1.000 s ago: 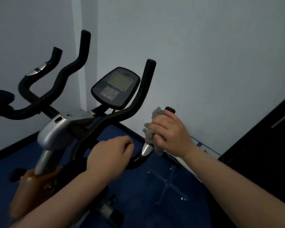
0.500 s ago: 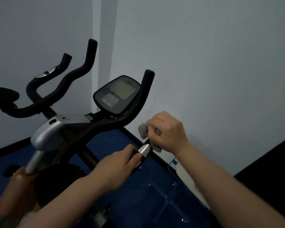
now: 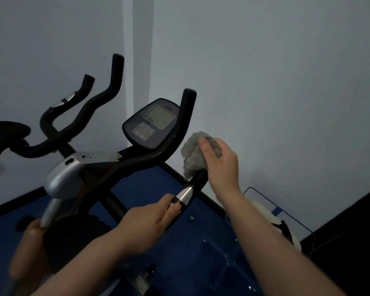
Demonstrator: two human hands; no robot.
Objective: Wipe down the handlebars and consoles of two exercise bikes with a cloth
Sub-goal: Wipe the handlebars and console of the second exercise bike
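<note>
Wiping the right grip end of the near bike's handlebar with a grey cloth.

Right hand wraps the bunched cloth over the upper end of the right grip, fingers curled round cloth and bar together, so the cloth covers the tip. Left hand grips the same bar lower down, just below the silver sensor, thumb along the bar; judged to be steadying the handlebar against the wiping push. That grip's long axis runs from lower left, at the left hand, up and to the right toward the wall, its free end hidden under the cloth. Console sits between the two upright horns, screen tilted toward the viewer, untouched by either hand. Second bike's handlebar stands behind to the left, well apart from both hands.
</note>
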